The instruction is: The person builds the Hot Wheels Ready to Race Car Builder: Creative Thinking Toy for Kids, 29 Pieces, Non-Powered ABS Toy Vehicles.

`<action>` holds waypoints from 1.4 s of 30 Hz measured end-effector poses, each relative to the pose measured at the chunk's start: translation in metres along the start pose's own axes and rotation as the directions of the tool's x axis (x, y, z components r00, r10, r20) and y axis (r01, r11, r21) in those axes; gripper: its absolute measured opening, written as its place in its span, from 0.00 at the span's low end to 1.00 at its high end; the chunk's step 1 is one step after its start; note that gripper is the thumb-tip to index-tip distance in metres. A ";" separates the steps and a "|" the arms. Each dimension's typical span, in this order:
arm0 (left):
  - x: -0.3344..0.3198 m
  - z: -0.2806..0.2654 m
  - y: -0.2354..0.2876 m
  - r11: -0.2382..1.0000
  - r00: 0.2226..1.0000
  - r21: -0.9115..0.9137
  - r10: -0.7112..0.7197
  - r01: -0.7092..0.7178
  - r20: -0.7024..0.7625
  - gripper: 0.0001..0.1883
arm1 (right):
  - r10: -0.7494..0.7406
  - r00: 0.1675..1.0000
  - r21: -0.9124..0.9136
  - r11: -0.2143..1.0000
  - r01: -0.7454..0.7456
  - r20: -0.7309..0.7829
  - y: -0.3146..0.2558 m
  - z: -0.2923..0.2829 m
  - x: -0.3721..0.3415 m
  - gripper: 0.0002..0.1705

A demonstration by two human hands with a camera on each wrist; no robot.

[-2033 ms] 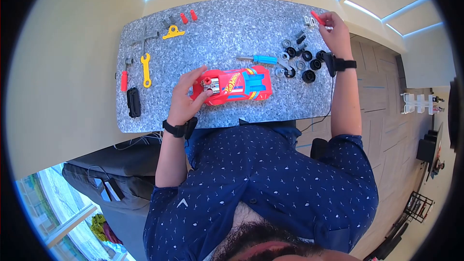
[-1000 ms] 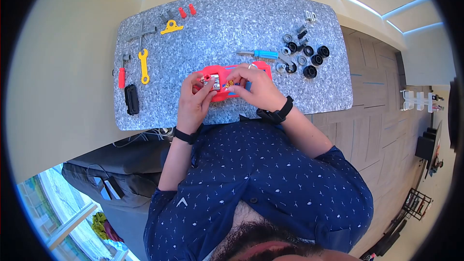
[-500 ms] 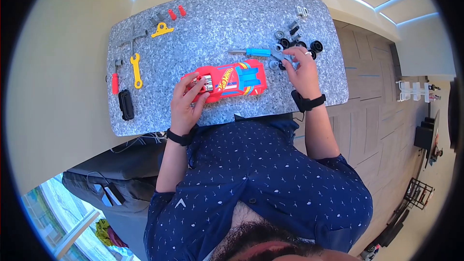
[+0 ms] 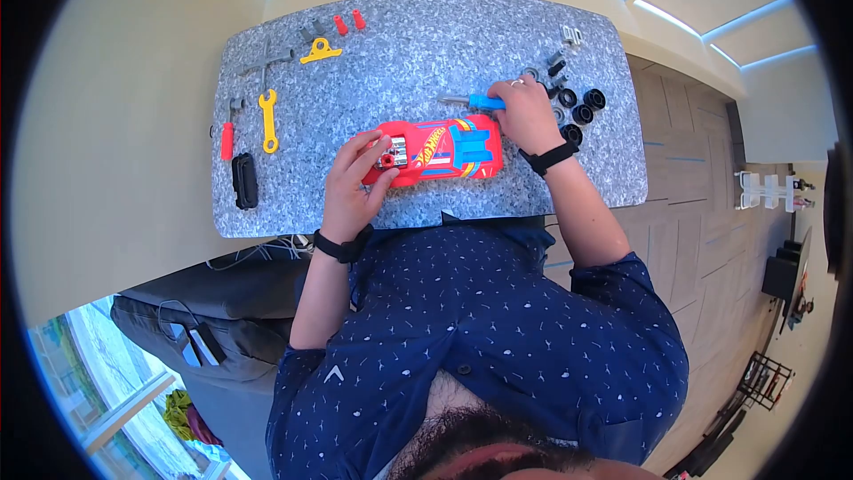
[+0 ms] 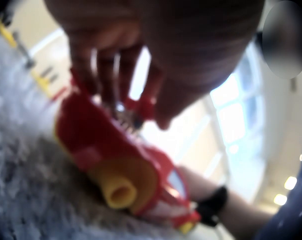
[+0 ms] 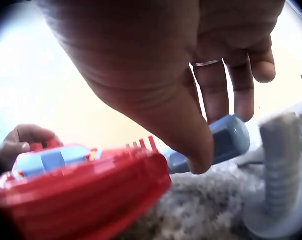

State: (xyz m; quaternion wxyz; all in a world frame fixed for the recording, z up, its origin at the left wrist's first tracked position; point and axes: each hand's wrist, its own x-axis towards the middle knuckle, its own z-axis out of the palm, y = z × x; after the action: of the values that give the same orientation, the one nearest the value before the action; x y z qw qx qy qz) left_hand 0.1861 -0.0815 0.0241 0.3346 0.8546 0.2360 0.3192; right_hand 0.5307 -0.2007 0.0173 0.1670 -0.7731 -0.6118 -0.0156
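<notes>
A red toy car (image 4: 433, 153) with blue and yellow markings lies on the speckled table. Its silver engine part (image 4: 394, 153) carries a small red piece (image 4: 386, 161). The left hand (image 4: 353, 188) grips the car's left end around the engine, thumb on the near side. In the right wrist view the right hand (image 6: 156, 75) pinches the blue handle (image 6: 231, 140) of a screwdriver between thumb and fingers. The head view shows that hand (image 4: 530, 117) just right of the car, with the screwdriver's grey shaft (image 4: 453, 100) pointing left on or just above the table.
Black wheels (image 4: 582, 114) and grey parts lie right of the right hand, a silver piece (image 4: 571, 36) beyond them. At the left are a yellow wrench (image 4: 268, 122), a yellow bracket (image 4: 321, 51), red pieces (image 4: 350, 22), a red-handled tool (image 4: 227, 140) and a black case (image 4: 244, 181).
The right hand reached from the far right corner to the car, moved back right, and now holds the blue screwdriver handle. The left hand has stayed at the engine.
</notes>
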 end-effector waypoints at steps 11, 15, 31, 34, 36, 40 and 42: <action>0.046 -0.021 0.015 0.992 0.994 -0.119 0.036 -0.048 -0.099 0.27 | -0.297 0.910 0.484 0.774 0.407 -0.290 -0.115 -0.102 0.035 0.16; 0.049 -0.018 0.003 0.960 0.995 -0.277 -0.057 0.032 -0.086 0.20 | -0.369 0.876 0.564 0.670 0.482 -0.310 -0.147 -0.104 0.049 0.20; 0.045 -0.010 -0.024 0.934 0.988 -0.327 -0.151 0.145 0.007 0.14 | -0.469 0.858 0.574 0.651 0.496 -0.210 -0.160 -0.072 0.062 0.20; 0.044 -0.015 -0.028 0.912 0.977 -0.352 -0.181 0.211 0.115 0.14 | -0.460 0.876 0.617 0.651 0.443 -0.144 -0.158 -0.075 0.061 0.15; 0.045 -0.019 -0.028 0.922 0.959 -0.284 -0.218 0.264 0.182 0.13 | -0.458 0.863 0.610 0.627 0.483 -0.213 -0.155 -0.066 0.062 0.15; 0.036 -0.009 -0.057 0.915 0.952 -0.295 -0.219 0.276 0.213 0.15 | -0.428 0.885 0.646 0.626 0.438 -0.184 -0.155 -0.068 0.062 0.15; 0.046 -0.011 -0.019 0.860 0.965 -0.436 -0.227 0.263 0.134 0.15 | -0.376 0.924 0.644 0.689 0.331 -0.072 -0.159 -0.080 0.060 0.17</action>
State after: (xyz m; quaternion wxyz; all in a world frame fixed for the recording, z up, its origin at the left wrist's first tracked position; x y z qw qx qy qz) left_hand 0.2061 -0.0358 0.0351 0.5701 0.7285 0.2493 0.2865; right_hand 0.4094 -0.1350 0.1445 0.3962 -0.5353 -0.7215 0.1894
